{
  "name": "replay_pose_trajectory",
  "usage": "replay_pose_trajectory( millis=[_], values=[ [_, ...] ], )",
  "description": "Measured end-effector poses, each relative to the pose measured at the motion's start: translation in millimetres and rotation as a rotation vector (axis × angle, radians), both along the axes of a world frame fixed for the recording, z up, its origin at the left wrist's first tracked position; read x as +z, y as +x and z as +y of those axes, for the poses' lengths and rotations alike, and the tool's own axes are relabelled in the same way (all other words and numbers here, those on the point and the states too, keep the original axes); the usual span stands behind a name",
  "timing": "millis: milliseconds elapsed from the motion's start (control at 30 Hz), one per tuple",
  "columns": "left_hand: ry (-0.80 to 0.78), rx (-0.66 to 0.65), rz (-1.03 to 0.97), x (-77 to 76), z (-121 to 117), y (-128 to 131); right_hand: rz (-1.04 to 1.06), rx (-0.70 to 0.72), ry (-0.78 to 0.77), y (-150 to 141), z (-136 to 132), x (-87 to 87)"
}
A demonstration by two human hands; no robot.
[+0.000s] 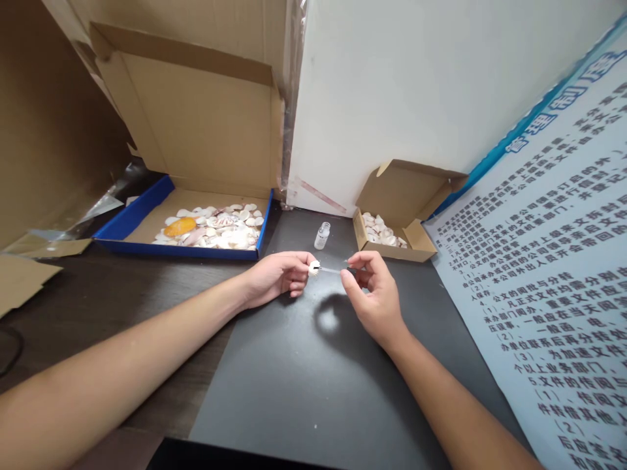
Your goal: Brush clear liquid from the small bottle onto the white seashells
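My left hand (279,277) is closed in a pinch on a small white shell (314,267) above the dark mat (313,385). My right hand (372,294) is closed on a thin clear applicator (334,269) whose tip touches the shell. A small clear glass bottle (322,235), open at the top, stands on the mat just behind my hands. A large flat box with a blue rim (122,222) at the back left holds several white shells and one orange shell (179,226). A small cardboard box (421,243) at the back right holds more shells.
A printed poster (548,281) with blue heading and black text lies at the right. A white panel (392,98) stands behind the mat. Cardboard sheets (44,130) and clear plastic wrap (98,209) are at the left on the dark wooden table (98,300).
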State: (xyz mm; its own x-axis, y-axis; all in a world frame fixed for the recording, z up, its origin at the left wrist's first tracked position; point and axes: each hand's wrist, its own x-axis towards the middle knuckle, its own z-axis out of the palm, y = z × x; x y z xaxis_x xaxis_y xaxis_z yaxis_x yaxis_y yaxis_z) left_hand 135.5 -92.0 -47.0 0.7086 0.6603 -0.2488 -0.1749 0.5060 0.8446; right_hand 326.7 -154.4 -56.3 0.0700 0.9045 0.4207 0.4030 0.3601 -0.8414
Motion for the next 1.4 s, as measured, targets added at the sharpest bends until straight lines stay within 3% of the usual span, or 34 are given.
replay_pose_trajectory(
  millis=[700, 1100, 1233, 1400],
  values=[
    [0.013, 0.004, 0.005, 0.7, -0.9, 0.1, -0.185, -0.121, 0.127, 1.4, 0.4, 4.5],
    [0.074, -0.012, 0.050, -0.5, -2.9, 0.1, -0.051, 0.076, 0.120, 2.8, -5.4, 1.3],
    [0.069, -0.011, 0.045, 0.4, -3.3, 0.5, -0.033, 0.087, 0.064, 2.7, -5.9, 1.3],
    [0.063, -0.003, 0.059, 0.4, -3.2, 0.8, -0.092, 0.030, 0.110, 2.5, -3.6, 1.9]
  ],
)
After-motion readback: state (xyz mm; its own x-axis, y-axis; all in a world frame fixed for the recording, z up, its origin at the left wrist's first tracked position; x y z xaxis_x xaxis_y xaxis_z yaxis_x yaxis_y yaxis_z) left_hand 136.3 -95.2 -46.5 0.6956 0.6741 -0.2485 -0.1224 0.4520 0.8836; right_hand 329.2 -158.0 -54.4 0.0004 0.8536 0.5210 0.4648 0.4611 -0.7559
